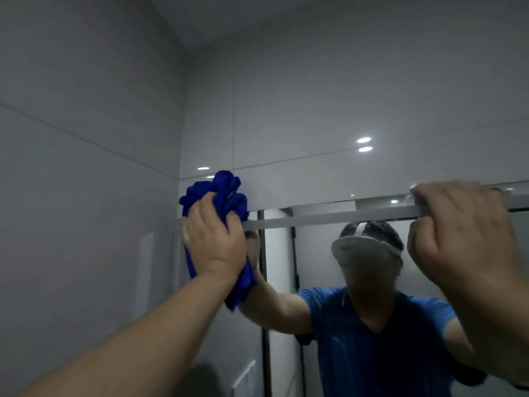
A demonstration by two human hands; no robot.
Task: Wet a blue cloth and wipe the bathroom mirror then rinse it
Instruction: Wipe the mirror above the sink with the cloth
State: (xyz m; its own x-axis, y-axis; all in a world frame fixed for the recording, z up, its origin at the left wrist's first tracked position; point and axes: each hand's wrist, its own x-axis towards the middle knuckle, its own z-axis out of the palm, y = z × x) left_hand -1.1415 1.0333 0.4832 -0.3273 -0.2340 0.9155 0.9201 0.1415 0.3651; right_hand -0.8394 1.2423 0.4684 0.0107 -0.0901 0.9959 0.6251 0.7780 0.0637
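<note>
A: Left side status?
B: Your left hand (213,245) grips the crumpled deep-blue fabric cloth (226,190), fingers curled round it. It presses the cloth on the top-left corner of the rectangular glass wall mirror (315,253). The bunched top overlaps the glossy grey wall tile (286,124).
A: Right?
B: Your right hand (463,239) is well apart from the cloth, with its fingers hooked over the mirror's top edge.
</note>
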